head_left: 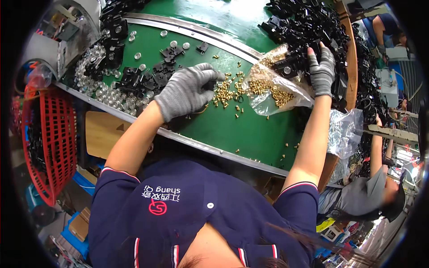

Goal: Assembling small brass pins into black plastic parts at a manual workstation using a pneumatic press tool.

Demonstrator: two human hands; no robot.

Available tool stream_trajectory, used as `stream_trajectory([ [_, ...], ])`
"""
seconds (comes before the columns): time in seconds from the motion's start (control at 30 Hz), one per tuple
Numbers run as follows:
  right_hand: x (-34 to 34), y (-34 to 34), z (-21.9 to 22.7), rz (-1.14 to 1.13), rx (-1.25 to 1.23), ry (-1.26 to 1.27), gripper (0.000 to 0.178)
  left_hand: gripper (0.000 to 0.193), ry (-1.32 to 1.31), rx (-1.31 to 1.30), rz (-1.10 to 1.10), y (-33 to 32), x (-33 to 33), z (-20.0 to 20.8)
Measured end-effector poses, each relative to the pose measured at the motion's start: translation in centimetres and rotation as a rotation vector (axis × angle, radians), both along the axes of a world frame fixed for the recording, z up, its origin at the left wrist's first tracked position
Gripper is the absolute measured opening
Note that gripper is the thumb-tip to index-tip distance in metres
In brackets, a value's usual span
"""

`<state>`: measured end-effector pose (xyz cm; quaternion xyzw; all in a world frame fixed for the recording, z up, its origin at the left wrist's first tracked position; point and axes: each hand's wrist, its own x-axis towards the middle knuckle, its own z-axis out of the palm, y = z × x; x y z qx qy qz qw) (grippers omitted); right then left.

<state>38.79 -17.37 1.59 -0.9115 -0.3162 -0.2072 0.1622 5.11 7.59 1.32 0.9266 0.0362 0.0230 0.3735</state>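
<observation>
Collar and chest: navy polo shirt point(196, 210) with red-and-white trim at the sleeve cuffs, closest to the lens, filling the lower middle.
Left hand point(187, 90): grey knit glove, fingers curled down and drawn together over the green table point(223, 127); the fingertips sit at the edge of the loose brass screws point(225, 91) — whether they pinch one I cannot tell.
Right hand point(321, 69): grey knit glove, fingers spread flat and pressed onto the heap of black plastic parts point(308, 24) at the far right, just beside the mouth of the bag.
Clear plastic bag point(272, 89): lies crumpled between the two hands, holding more brass screws, some spilled out toward the left hand.
Small black parts point(143, 80): a scatter just left of the left hand, mixed with clear round caps point(107, 96) along the table's metal rim.
Red mesh basket point(49, 143): hangs below the table edge on the far left.
Second clear bag point(344, 131): drapes over the right edge of the table, silvery bits inside.
Another person point(371, 196): grey shirt, lower right — one arm raised toward the black parts there.
</observation>
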Motion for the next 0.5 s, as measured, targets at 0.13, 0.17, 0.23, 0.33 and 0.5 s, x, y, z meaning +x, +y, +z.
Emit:
stream_trajectory([
  [0.13, -2.1, 0.4, -0.9, -0.029, 0.089, 0.029, 0.067, 0.038, -0.298, -0.347, -0.107, -2.3, -1.6, -0.1],
  [0.17, -2.6, 0.3, -0.4, -0.004, 0.168, -0.029, 0.064, 0.035, -0.374, -0.305, -0.192, -3.2, -1.8, -0.3],
  [0.23, -4.5, 0.3, 0.5, 0.060, 0.322, -0.130, 0.058, 0.033, -0.389, -0.206, -0.221, -5.2, -2.2, -2.3],
  [0.33, -15.1, -0.2, 3.1, 0.202, 0.847, 0.497, 0.040, 0.029, -0.391, -0.067, -0.226, -7.0, -3.6, -5.5],
  [0.5, -28.6, 0.6, 0.1, 0.516, 0.088, 0.679, 0.032, 0.027, -0.352, 0.018, -0.201, -7.1, -4.8, -5.9],
])
